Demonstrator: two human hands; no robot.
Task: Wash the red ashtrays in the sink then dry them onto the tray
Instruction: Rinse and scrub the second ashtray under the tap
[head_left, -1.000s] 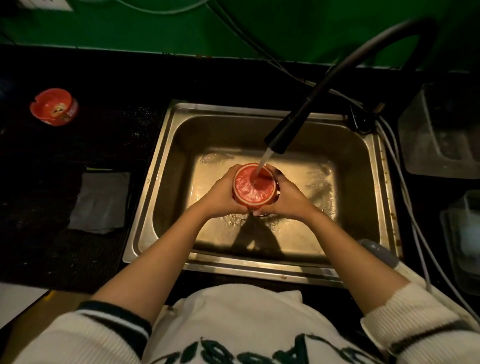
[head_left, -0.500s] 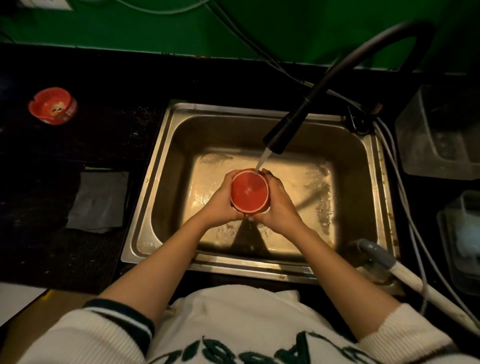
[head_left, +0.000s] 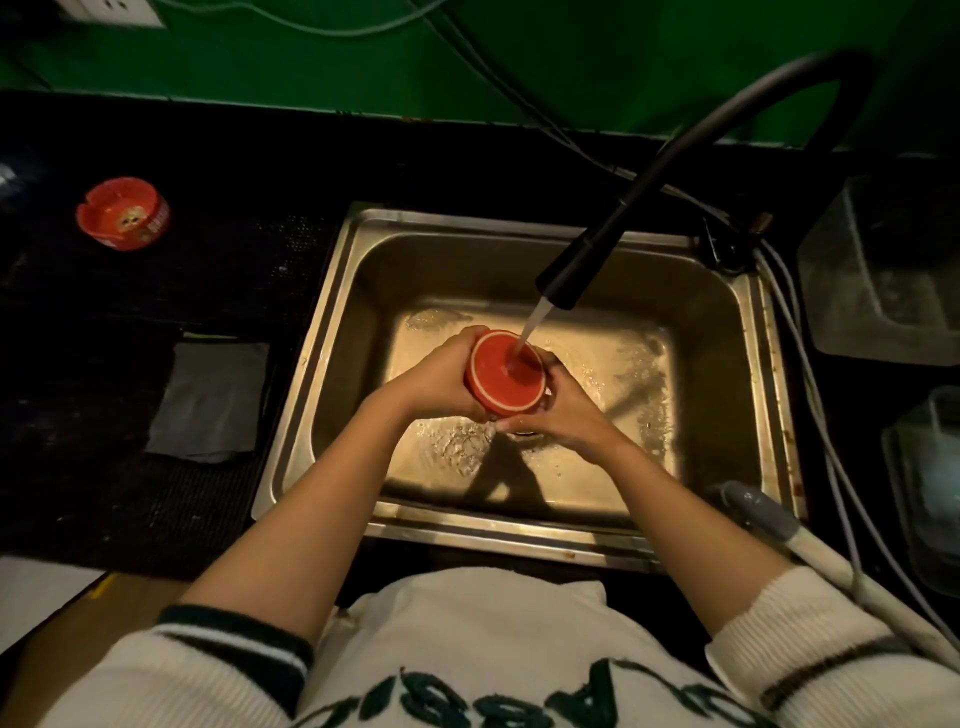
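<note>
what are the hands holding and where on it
Both hands, left and right, grip one red ashtray by its side wall, underside up under the tap water.

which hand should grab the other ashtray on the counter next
Left, probably. The second ashtray sits left of the sink, on the left hand's side; the right hand would have to cross over.

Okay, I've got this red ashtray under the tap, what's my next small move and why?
Probably turn the ashtray over. Both the left hand and the right hand hold it bottom-up, so the stream from the faucet hits only its flat base; the bowl side faces down, unrinsed.
</note>
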